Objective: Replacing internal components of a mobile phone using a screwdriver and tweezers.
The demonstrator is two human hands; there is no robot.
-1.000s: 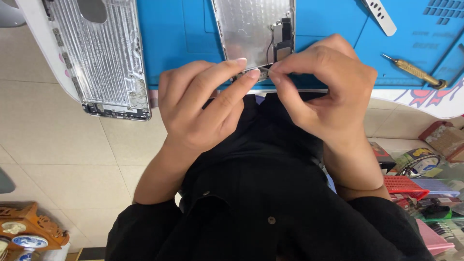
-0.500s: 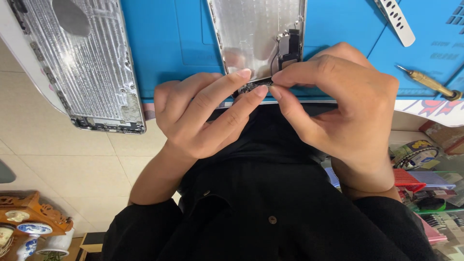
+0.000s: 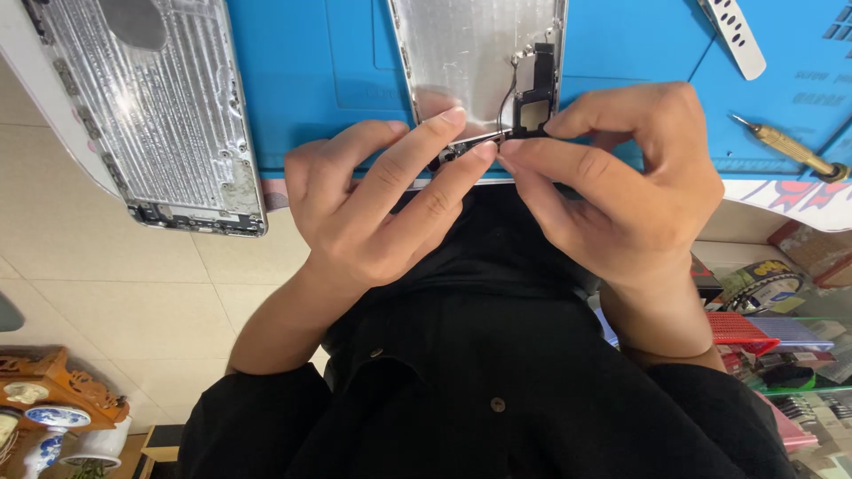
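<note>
Your left hand (image 3: 373,208) and right hand (image 3: 621,191) pinch a thin metal tool (image 3: 484,137) together at the phone shell's (image 3: 470,53) bottom edge, mid-way through prying near the black part (image 3: 537,89).

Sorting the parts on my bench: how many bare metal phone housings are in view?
2. One housing lies on the blue mat, its near end under both hands' fingertips. The other housing lies at the left, overhanging the mat's edge. Others may lie outside the picture.
</note>
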